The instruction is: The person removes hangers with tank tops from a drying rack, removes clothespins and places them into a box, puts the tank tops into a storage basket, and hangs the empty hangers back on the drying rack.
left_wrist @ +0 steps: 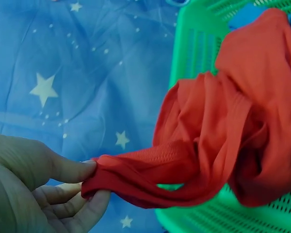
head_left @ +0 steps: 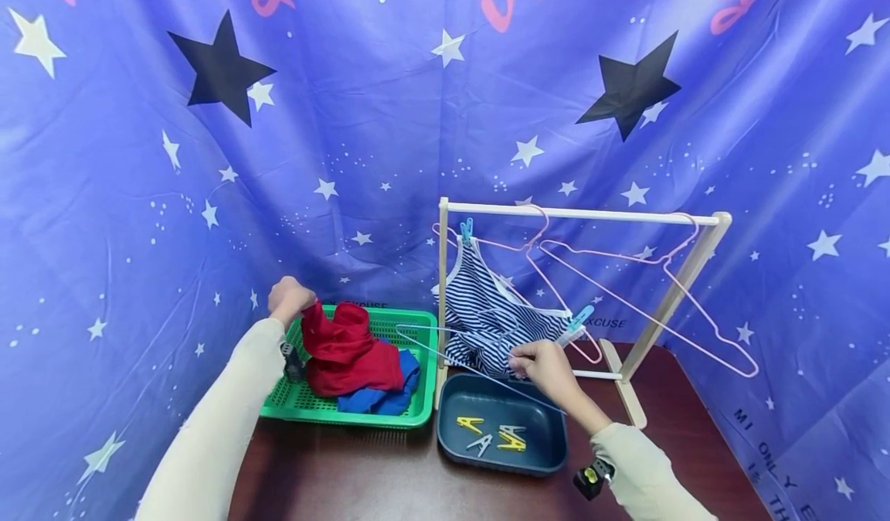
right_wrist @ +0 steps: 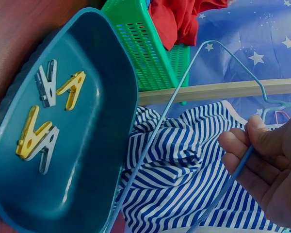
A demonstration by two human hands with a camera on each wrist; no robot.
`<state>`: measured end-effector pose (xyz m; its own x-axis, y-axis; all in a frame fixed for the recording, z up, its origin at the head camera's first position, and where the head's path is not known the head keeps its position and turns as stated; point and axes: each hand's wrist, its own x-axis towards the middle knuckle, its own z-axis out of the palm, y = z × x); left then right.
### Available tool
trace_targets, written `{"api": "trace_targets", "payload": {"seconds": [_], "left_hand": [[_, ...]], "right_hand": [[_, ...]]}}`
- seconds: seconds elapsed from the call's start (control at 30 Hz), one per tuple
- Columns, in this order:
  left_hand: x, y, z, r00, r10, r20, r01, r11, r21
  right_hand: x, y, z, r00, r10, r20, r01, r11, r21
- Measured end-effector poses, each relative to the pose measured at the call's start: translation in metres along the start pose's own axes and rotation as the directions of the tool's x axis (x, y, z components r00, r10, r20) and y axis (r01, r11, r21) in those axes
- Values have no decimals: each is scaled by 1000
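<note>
My left hand (head_left: 288, 298) pinches the edge of a red garment (head_left: 351, 351) between thumb and fingers. The held edge is raised at the far left of the green basket (head_left: 375, 422), and the rest lies bunched inside it. Under the red lies a blue cloth (head_left: 389, 393), partly covered. In my right hand (right_wrist: 271, 165) is a thin blue clothes hanger (right_wrist: 157, 127), gripped by its wire. It crosses in front of a striped garment (head_left: 480, 312), which hangs from a pink hanger (head_left: 545, 274) with blue clothespins (head_left: 579, 318) at its straps.
A dark blue tub (head_left: 542, 428) with several yellow and grey clothespins (right_wrist: 72, 90) stands below the rack, right of the basket. The wooden rack (head_left: 584, 213) also carries another pink hanger (head_left: 709, 328) on the right. A starry curtain (head_left: 389, 158) encloses the brown table (head_left: 348, 475).
</note>
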<state>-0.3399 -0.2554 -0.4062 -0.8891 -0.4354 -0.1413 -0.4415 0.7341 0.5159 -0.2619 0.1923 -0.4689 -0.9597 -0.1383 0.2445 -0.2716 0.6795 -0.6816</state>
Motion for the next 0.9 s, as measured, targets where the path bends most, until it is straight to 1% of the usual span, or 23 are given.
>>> {"api": "trace_targets", "payload": {"seconds": [0.13, 0.3, 0.4, 0.5, 0.73, 0.83, 0.9], "left_hand": [[0, 4, 18, 1000, 6, 9, -5, 1000, -22], [0, 6, 42, 1000, 26, 7, -26, 999, -19], [0, 6, 56, 1000, 16, 19, -15, 1000, -11], [0, 7, 67, 999, 12, 48, -12, 1000, -3], [-4, 6, 84, 995, 4, 99, -4, 1000, 2], [-6, 1, 89, 993, 6, 116, -5, 1000, -6], [-8, -4, 93, 991, 7, 136, -3, 999, -33]], "right_hand": [[3, -3, 1, 999, -34, -16, 34, 999, -29], [8, -8, 2, 999, -53, -14, 52, 997, -54], [11, -13, 3, 999, -47, 1, 47, 997, -53], [12, -17, 3, 999, -48, 10, 49, 998, -39], [14, -24, 2, 999, -29, 17, 29, 1000, 5], [14, -25, 2, 1000, -27, 16, 26, 999, 29], [13, -25, 2, 999, -29, 15, 29, 999, 35]]}}
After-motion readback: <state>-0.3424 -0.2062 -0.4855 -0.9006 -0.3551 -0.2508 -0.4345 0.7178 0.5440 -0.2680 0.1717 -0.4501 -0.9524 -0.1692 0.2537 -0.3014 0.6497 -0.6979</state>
